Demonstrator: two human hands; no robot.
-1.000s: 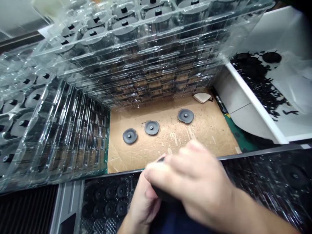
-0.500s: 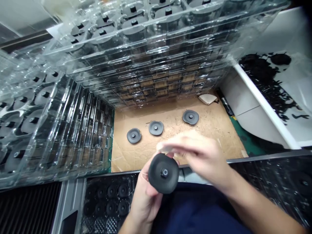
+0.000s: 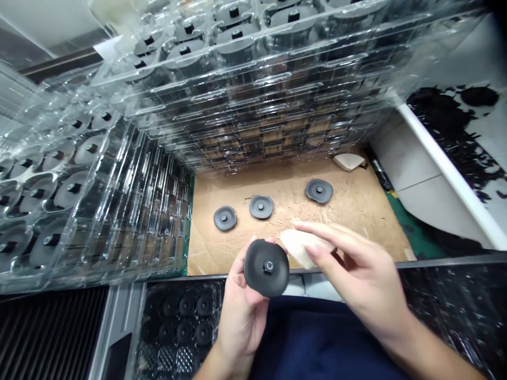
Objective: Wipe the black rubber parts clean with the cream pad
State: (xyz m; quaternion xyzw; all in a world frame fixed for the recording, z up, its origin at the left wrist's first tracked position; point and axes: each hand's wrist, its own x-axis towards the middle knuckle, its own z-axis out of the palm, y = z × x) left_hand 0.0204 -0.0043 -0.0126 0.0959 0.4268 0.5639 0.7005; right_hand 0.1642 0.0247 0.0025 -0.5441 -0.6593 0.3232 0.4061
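Note:
My left hand (image 3: 240, 311) grips a round black rubber disc (image 3: 266, 267) with a small metal hub in its middle, held up facing me. Just to its right, my right hand (image 3: 352, 269) pinches a small pale pad (image 3: 298, 246) between the fingers, close to the disc's edge. Three more grey discs (image 3: 225, 218) (image 3: 261, 206) (image 3: 319, 190) lie on the brown cardboard sheet (image 3: 356, 211) beyond my hands.
Tall stacks of clear plastic trays with discs stand at the back (image 3: 257, 95) and left (image 3: 79, 200). A black tray of discs (image 3: 178, 316) sits below left. A white bin with black scraps (image 3: 467, 126) is at right. A pale pad (image 3: 348, 161) lies near the back.
My right hand lifted off the disc and drew to the right, uncovering it. The disc now faces me in my left hand. The view shifted slightly.

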